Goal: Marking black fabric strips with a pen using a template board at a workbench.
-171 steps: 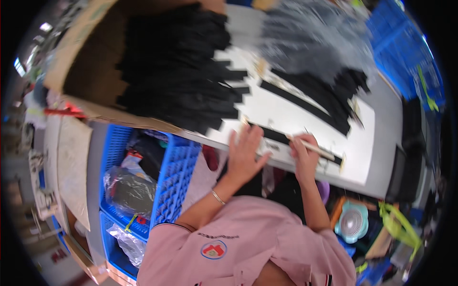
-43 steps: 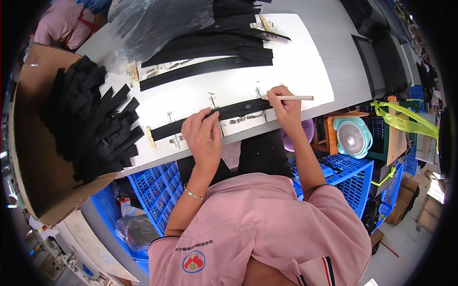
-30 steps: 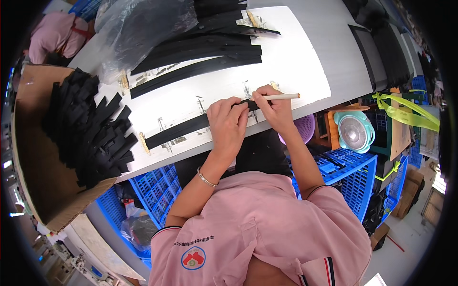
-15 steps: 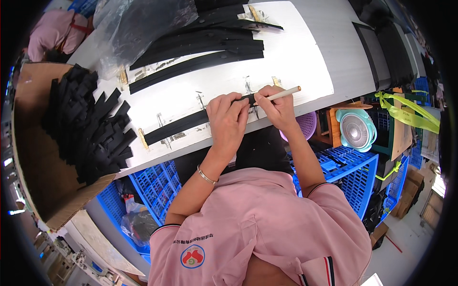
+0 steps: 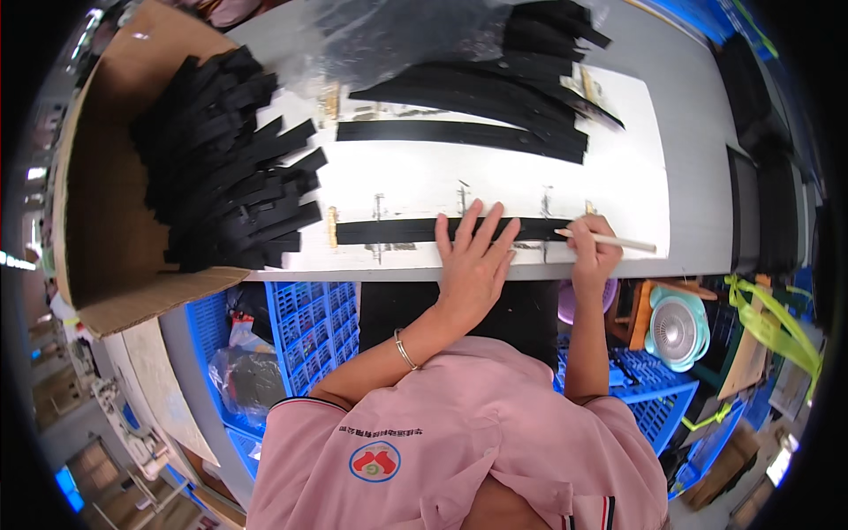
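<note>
Leftmost, a cardboard box lies open on its side, spilling a heap of black strips onto the white work board; the supply sits there, I judge, so it stays within the left arm's reach. Below the table edge, blue plastic crates hold bagged odds and ends.

One black strip lies flat along the board's near edge, lined up between small metal stops. The left hand rests on it with palm down and fingers spread, gripping nothing, only pressing; the spread looks meant to keep the strip from sliding. The strip's right end runs under the right hand, which is closed around a pale pencil-like stick, tip touching the strip near a stop, probably for marking.

Further back, more black strips lie in a loose fan, partly under a clear plastic bag. At far right, below the table, sits a small teal fan.
</note>
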